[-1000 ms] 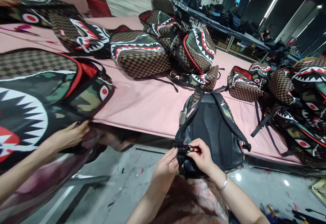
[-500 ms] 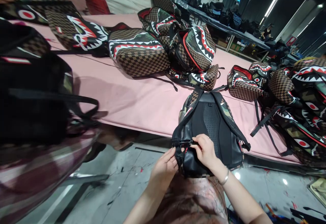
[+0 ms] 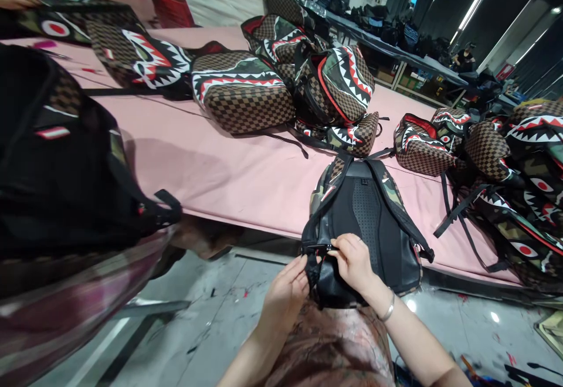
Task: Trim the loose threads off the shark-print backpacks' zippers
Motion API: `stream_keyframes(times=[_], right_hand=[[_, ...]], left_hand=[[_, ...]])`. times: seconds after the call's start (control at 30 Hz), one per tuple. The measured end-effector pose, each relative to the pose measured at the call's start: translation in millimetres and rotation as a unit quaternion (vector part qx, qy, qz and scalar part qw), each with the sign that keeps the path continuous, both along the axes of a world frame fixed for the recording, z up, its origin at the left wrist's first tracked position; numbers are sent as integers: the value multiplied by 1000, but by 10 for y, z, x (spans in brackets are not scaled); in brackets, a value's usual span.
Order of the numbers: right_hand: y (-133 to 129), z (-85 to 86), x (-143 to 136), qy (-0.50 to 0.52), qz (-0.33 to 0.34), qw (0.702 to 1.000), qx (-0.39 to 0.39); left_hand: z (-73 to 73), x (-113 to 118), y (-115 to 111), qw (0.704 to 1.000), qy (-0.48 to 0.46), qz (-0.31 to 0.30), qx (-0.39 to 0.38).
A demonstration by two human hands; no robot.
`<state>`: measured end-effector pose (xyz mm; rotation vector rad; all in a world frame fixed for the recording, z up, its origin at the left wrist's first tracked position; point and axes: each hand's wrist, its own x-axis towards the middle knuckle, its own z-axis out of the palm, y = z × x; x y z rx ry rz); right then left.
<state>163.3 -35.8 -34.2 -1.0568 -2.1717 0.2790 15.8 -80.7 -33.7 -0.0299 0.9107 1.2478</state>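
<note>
In the head view, the bag [image 3: 368, 217] lies back panel up on the pink table [image 3: 237, 196], just beyond and beside the fingers, its lower end toward the body. The fingers of the left hand [image 3: 285, 287] are drawn narrow on the black strap [image 3: 312, 271] at the bag's near left corner. By the right hand [image 3: 355, 262], a small black piece [image 3: 324, 248] is held between thumb and fingertips, its far end pointed across toward the strap.

For good work here, the strap is best held flat and lightly taut by the left fingers, close to the black piece but out of its line. The piece is best moved in small strokes from the right fingertips, with the wrist steadied near the panel, so that the webbing is not twisted and the panel beneath is not scraped.

What the black piece is cannot be told: it is dark against dark and partly covered by the right fingers. The strap's end is lost in folds beside the left fingertips, and the contact between strap and piece cannot be made out.
</note>
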Motion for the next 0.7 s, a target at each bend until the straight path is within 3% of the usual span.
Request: stream_keyframes(times=[0.5, 0.7], right_hand=[[-123, -49, -107, -23, -32, 999, 1], [-148, -80, -176, 43, -25, 997, -53]], left_hand=[[90, 76, -45, 998, 24, 43, -44], [131, 85, -44, 998, 21, 42, -52]])
